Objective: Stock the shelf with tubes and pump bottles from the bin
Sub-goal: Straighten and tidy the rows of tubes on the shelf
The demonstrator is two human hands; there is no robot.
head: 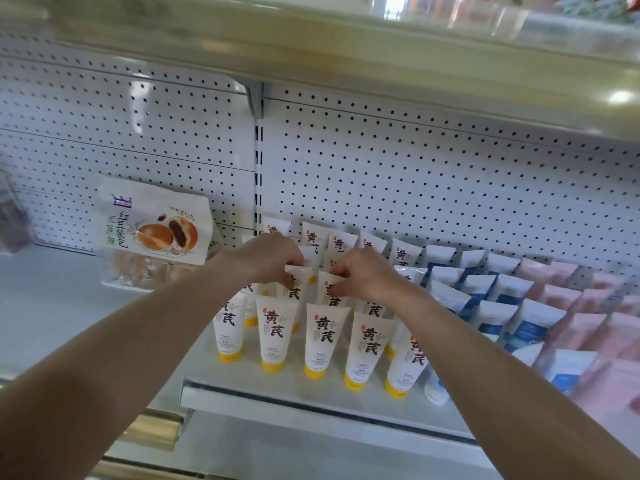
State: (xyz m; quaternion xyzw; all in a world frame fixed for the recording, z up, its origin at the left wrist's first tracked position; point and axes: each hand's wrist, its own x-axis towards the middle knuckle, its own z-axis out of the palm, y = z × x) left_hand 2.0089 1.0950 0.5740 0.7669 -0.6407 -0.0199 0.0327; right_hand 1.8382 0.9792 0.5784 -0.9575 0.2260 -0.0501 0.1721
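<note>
Several white tubes with yellow caps (325, 341) stand cap-down in rows on the white shelf (311, 393). My left hand (268, 256) pinches the flat top end of one tube (298, 277) in the middle rows. Just to its right, my right hand (363, 275) pinches the top end of a neighbouring tube (329, 289). Both hands are over the middle of the yellow-cap group, with both forearms reaching in from below. No bin or pump bottles are in view.
White tubes with blue labels (498, 306) and pink tubes (585, 323) fill the shelf to the right. A bag of bread buns (156, 230) leans on the pegboard back wall (415, 174) at the left. An upper shelf (346, 57) hangs overhead.
</note>
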